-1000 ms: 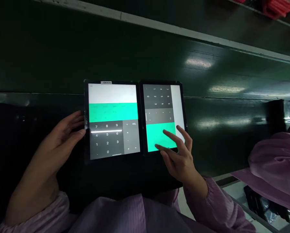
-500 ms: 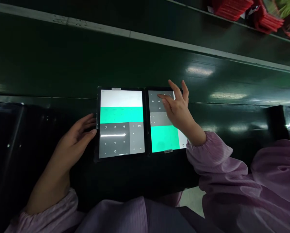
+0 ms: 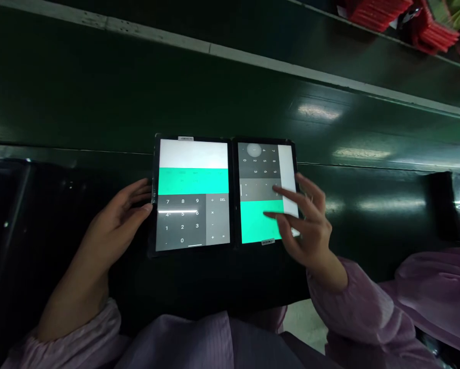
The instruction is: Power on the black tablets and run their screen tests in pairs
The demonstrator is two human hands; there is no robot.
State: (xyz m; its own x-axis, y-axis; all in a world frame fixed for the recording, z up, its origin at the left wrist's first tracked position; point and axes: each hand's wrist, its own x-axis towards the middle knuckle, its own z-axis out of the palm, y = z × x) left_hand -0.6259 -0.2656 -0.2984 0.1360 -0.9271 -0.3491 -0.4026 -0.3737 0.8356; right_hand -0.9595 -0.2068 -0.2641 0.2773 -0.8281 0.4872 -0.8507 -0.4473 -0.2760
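Two tablets lie side by side, each showing a calculator. On the left tablet (image 3: 182, 225) the keypad reads upright beneath a green band and a white strip. The display of the right tablet (image 3: 258, 218) is turned sideways, with a pale round highlight over one key near its top. My left hand (image 3: 116, 220) rests along the left tablet's outer edge, thumb and fingers stretched and apart, fingertips touching or nearly touching the rim. Over the lower right of the right tablet hovers my right hand (image 3: 308, 225), fingers spread, slightly blurred and holding nothing.
The tablets lie on a dark green bench (image 3: 199, 110). A pale ledge (image 3: 253, 58) runs across behind them. Red stacked pieces (image 3: 379, 13) sit on the upper right shelf. A person's purple sleeve (image 3: 441, 287) shows at the right edge.
My right hand has moved down and right, away from the top keys of the right tablet. The round highlight has appeared there. My left hand stays at the left tablet's edge.
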